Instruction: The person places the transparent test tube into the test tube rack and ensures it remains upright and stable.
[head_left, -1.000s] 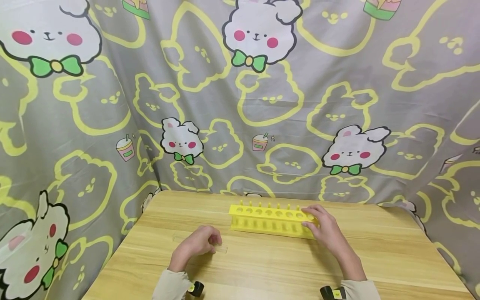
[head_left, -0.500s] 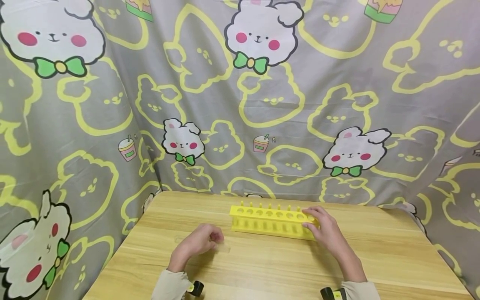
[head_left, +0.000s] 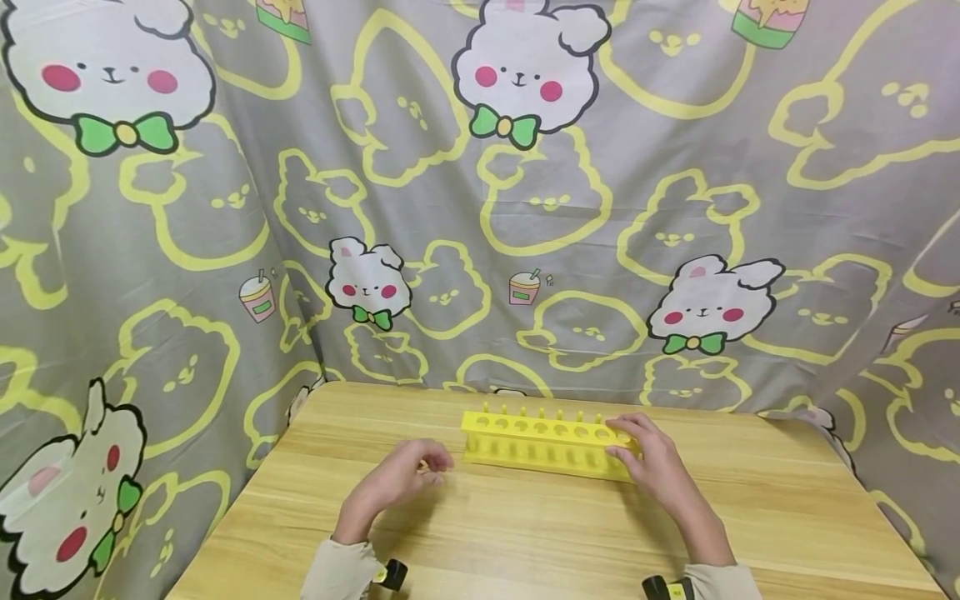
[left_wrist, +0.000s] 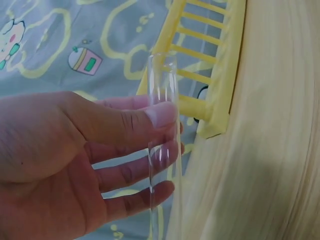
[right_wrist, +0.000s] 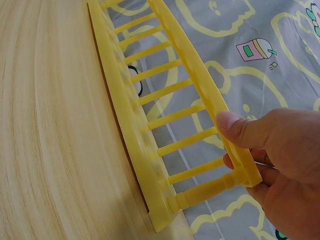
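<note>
Clear glass test tube [left_wrist: 161, 125] is pinched between thumb and fingers of the left hand [head_left: 401, 477], lifted just off the wooden table [head_left: 525, 533], right by the left end of the yellow tube rack [head_left: 543, 442]. Right hand [head_left: 652, 462] grips the rack's right end, thumb on its top bar. Bunny-print cloth [head_left: 480, 208] hangs behind.
</note>
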